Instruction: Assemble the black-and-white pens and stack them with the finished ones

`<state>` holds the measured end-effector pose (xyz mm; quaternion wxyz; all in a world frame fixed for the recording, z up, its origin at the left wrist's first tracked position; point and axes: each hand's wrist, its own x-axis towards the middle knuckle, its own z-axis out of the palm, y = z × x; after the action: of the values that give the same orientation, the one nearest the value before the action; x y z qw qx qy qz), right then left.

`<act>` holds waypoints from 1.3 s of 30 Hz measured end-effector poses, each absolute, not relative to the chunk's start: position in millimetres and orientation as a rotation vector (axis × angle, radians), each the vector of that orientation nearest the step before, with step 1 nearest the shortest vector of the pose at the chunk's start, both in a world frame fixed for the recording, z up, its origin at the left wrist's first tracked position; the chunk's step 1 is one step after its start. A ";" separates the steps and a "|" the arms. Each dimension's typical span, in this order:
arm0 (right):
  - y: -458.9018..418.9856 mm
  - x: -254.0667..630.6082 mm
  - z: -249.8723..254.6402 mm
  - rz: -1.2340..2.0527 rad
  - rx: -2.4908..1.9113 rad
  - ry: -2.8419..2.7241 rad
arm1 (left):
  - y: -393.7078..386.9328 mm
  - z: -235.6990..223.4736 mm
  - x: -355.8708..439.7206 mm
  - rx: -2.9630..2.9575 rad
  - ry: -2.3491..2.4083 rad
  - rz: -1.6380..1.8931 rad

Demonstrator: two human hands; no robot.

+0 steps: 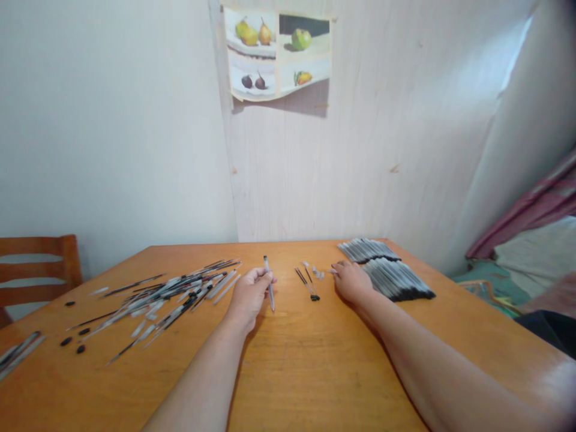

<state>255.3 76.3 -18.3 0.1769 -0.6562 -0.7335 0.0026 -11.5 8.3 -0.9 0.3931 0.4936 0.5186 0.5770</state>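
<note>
My left hand is closed around a clear pen that points away from me over the wooden table. My right hand rests on the table with its fingers curled, pinching a small clear piece I cannot make out well. Between the hands lie a few thin black refills and small clear tips. Right of my right hand sits a neat stack of finished pens. Left of my left hand spreads a loose pile of pen parts.
Small black caps lie scattered at the table's left, with more pen barrels at the left edge. A wooden chair stands at the far left. A fruit poster hangs on the wall. Bedding lies to the right.
</note>
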 end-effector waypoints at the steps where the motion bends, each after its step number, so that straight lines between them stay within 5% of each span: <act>1: 77.5 253.4 -19.4 0.000 -1.867 -2.099 | 8.6 -0.8 -12.5 1.236 1.313 1.465; 21: 78.0 248.6 -22.5 0.193 -1.947 -1.850 | 11.3 -1.2 -14.7 1.015 1.165 1.529; 33: 24.8 194.3 -1.1 1.380 -1.041 -1.699 | 11.0 3.7 -14.1 0.773 0.889 1.687; 39: 10.6 176.4 1.3 1.540 -0.981 -1.703 | 7.5 7.3 -11.1 0.761 0.890 1.690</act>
<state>176.4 10.6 1.3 0.3170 -0.3726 -0.6469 0.5850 -11.1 7.5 7.3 0.5164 0.3170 0.3707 0.7038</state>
